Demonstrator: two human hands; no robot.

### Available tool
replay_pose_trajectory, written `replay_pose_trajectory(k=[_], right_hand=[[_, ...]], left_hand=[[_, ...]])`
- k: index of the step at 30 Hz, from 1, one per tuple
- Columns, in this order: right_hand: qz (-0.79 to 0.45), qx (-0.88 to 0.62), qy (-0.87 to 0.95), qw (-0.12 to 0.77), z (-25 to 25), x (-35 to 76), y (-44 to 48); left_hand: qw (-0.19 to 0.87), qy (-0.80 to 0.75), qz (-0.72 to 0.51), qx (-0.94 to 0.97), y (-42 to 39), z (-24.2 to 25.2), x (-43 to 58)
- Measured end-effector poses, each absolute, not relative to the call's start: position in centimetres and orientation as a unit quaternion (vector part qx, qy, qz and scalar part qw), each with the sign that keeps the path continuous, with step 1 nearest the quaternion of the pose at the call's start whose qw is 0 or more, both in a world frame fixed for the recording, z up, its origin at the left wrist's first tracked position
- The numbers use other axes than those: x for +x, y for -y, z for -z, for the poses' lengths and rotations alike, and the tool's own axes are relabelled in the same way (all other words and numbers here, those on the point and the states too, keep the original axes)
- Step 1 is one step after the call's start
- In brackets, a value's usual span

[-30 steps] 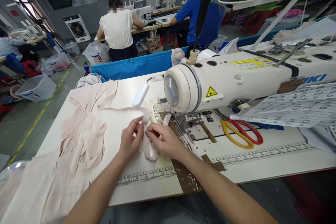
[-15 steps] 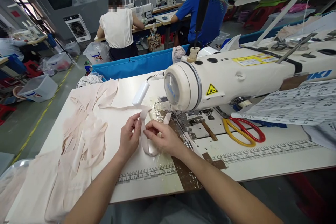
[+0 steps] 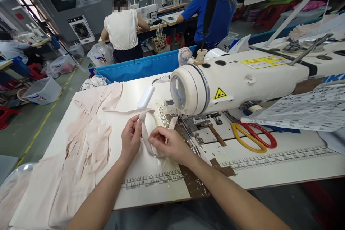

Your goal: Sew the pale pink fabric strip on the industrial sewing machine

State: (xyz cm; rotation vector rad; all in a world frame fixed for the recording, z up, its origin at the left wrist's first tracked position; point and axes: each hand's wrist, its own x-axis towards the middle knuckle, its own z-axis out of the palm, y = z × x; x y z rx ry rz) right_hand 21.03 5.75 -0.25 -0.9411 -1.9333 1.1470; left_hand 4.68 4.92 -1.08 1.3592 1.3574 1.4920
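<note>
A narrow pale pink fabric strip [image 3: 146, 137] curves into a loop between my hands, above the white tabletop. My left hand [image 3: 132, 137] pinches the strip near its upper bend, thumb against fingers. On the loop's right side, my right hand [image 3: 167, 142] has its fingertips pressed together on the strip; what lies exactly between them is partly hidden. Just to the right stands a white sewing machine [image 3: 231, 79], its needle area half hidden behind the round head end. Another short end of pale fabric [image 3: 173, 122] shows beside the machine's plate.
Pale pink fabric pieces [image 3: 88, 140] are heaped on the table's left. Scissors [image 3: 252, 134] with red and yellow handles lie right of the needle plate. A white handheld device [image 3: 146, 96] lies behind my hands. Printed paper [image 3: 302, 109] hangs at right. Two co-workers sit beyond the blue cloth trough [image 3: 140, 65].
My left hand has shifted slightly left and the hands are a little farther apart. The strip's loop has opened wider between them.
</note>
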Motion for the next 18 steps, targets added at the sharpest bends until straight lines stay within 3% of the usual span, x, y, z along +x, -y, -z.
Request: replay_pose_trajectory(k=[7, 18], right_hand=[[-0.408, -0.393, 0.736, 0.369, 0.7, 21.0, -6.0], [-0.481, -0.425, 0.647, 0.412, 1.1, 21.4, -7.4]], left_hand=[[0.390, -0.511, -0.582, 0.499, -5.0, 1.0, 4.9], [0.396, -0.483, -0.508, 0.594, -4.2, 1.7, 5.3]])
